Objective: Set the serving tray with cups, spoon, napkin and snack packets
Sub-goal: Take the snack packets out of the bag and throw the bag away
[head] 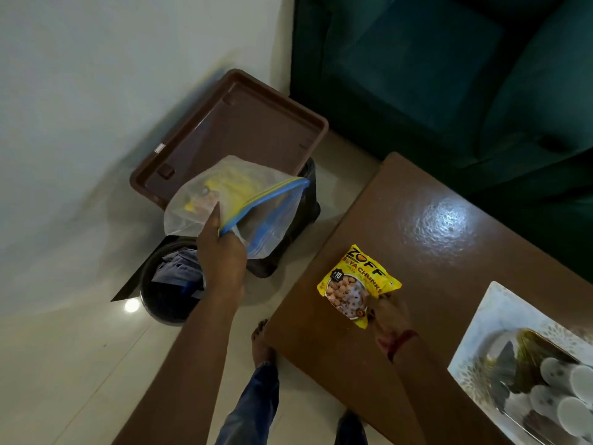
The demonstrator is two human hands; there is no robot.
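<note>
My left hand grips a clear zip bag by its blue zip edge, holding it over the floor beside the table. Yellow packets show through the bag. My right hand holds a yellow soya chunks snack packet by its lower corner, and the packet lies on the brown table. A patterned white serving tray sits at the table's right edge and carries several upturned white cups and a dark printed item.
A brown plastic lid leans on a dark bin against the white wall. A round dark bucket with paper inside stands on the tiled floor. A green sofa is behind the table. My bare foot is near the table corner.
</note>
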